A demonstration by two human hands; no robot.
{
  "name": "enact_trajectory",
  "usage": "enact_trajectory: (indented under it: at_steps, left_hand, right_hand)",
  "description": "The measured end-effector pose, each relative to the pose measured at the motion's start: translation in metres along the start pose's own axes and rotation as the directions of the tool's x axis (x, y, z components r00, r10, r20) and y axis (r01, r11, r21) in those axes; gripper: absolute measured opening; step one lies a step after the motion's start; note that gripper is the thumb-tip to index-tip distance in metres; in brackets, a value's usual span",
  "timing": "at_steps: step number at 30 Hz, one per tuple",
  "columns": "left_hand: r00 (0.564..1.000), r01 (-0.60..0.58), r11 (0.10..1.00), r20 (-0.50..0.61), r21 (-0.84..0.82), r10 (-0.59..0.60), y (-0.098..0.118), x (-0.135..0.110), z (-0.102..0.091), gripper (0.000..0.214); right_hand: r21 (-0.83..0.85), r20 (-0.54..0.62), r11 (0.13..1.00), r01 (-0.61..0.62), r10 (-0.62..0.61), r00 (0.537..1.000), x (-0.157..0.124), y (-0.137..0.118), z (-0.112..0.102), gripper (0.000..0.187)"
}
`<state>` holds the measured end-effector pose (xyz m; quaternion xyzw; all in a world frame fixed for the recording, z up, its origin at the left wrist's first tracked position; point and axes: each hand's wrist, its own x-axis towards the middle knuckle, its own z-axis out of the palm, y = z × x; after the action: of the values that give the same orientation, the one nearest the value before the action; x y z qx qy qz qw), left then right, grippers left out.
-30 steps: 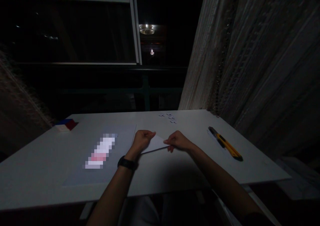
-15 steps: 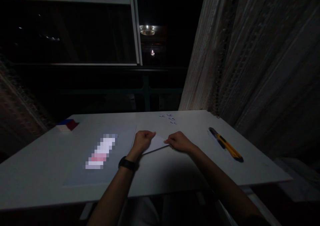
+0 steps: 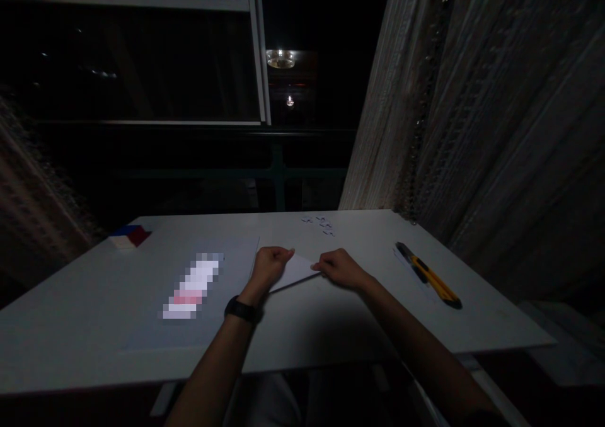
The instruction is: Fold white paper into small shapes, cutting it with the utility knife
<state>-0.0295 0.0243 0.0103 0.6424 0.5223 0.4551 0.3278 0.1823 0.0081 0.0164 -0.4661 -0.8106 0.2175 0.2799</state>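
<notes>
A small white sheet of paper lies on the white table in dim light, one edge lifted. My left hand, with a dark watch on the wrist, is closed with fingers curled on the paper's left part. My right hand pinches the paper's right edge. Both hands rest low on the tabletop, close together.
A yellow and black utility knife lies at the right. Small paper scraps sit at the far edge. A larger sheet with a blurred patch lies at the left, and a coloured cube at the far left. Curtains hang right; a dark window lies ahead.
Both hands stay on the paper almost unmoved; the view has shifted slightly.
</notes>
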Motion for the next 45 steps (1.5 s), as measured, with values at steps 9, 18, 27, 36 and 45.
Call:
enact_trajectory:
  at_steps: [9,18,27,36,45]
  left_hand:
    - [0.999,0.027,0.998,-0.018,-0.060,-0.028,0.008,-0.003,-0.003,0.044]
    - [0.984,0.180,0.913,0.062,-0.365,-0.169,0.014,-0.008,-0.003,0.038]
    - [0.987,0.120,0.945,0.139,-0.306,-0.080,0.012,-0.011,0.008,0.036]
    - [0.992,0.070,0.977,0.113,-0.199,-0.048,0.015,-0.012,0.008,0.038]
    - [0.996,0.075,0.979,0.069,-0.187,-0.063,0.017,-0.012,0.005,0.038]
  right_hand:
    - [-0.040,-0.023,0.998,0.051,-0.052,0.998,0.000,-0.002,-0.003,0.036]
    - [0.148,-0.108,0.986,-0.074,0.090,0.990,0.002,0.006,-0.006,0.046]
    - [0.615,-0.039,0.784,-0.089,0.143,0.989,0.011,0.006,0.015,0.048]
    - [0.511,-0.051,0.857,-0.061,0.101,0.994,0.009,-0.001,0.021,0.039]
    - [0.586,0.031,0.803,-0.108,0.110,0.993,0.007,0.001,0.011,0.034]
